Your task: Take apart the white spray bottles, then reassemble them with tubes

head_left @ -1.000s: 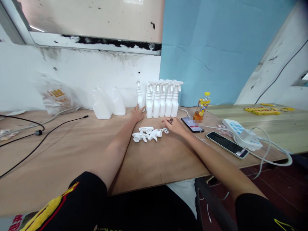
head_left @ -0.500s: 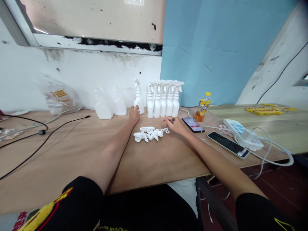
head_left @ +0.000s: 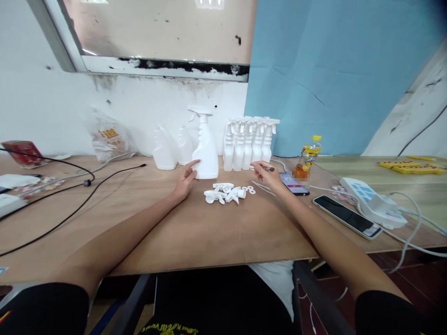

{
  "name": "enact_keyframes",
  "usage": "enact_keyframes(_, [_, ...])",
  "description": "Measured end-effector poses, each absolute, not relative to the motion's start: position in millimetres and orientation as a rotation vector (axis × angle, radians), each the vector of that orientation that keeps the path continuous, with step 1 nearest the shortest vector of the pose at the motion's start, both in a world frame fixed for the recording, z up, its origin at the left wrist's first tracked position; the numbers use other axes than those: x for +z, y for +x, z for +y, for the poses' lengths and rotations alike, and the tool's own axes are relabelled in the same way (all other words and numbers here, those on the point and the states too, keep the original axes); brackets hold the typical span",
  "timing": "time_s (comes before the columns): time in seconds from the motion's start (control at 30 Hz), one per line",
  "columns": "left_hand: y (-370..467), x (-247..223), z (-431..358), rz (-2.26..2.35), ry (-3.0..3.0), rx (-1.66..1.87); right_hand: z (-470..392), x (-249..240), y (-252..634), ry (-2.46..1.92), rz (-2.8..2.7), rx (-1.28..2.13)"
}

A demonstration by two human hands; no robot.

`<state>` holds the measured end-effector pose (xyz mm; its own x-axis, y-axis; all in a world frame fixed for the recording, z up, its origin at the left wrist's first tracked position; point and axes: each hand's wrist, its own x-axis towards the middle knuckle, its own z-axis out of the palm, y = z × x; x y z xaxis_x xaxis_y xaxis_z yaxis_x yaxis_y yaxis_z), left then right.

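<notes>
A white spray bottle (head_left: 207, 151) with its trigger head on stands upright in front of me. My left hand (head_left: 186, 180) grips its lower left side with the fingers and thumb. My right hand (head_left: 267, 174) is closed around a dark pen (head_left: 268, 169), just in front of a row of several white spray bottles (head_left: 247, 149) that also have trigger heads. Between my hands lies a small pile of loose white trigger heads (head_left: 225, 193). Several flat white rings (head_left: 251, 190) are beside the pile, to its right.
Two headless white bottles (head_left: 165, 151) stand behind my left hand. A drink bottle (head_left: 308, 158), a phone (head_left: 296, 184), another phone (head_left: 345, 217) and a power strip (head_left: 372, 202) are to the right. Black cables (head_left: 87, 200), a plastic bag (head_left: 110, 139) and a red box (head_left: 23, 153) lie left.
The spray bottle has come nearer and turned, its trigger head now side-on, with my left hand at its lower side. My right hand has lifted slightly with the pen. The view has shifted left.
</notes>
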<state>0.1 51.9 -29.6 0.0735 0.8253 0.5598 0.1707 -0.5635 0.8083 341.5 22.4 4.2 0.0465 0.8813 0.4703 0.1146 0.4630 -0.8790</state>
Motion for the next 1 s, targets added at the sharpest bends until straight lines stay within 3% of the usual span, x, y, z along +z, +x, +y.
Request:
enact_keyframes(0.23, [12,-10,48,0.764,1.452,1.489,17,12,342,-0.857,-1.31,0.972])
enact_keyframes(0.63, [17,-1,18,0.8,1.748,1.212,12,16,344,-0.836,-1.29,1.174])
enact_keyframes(1.0, [30,-7,13,0.842,1.668,1.377,9,24,336,-0.772,-1.134,1.338])
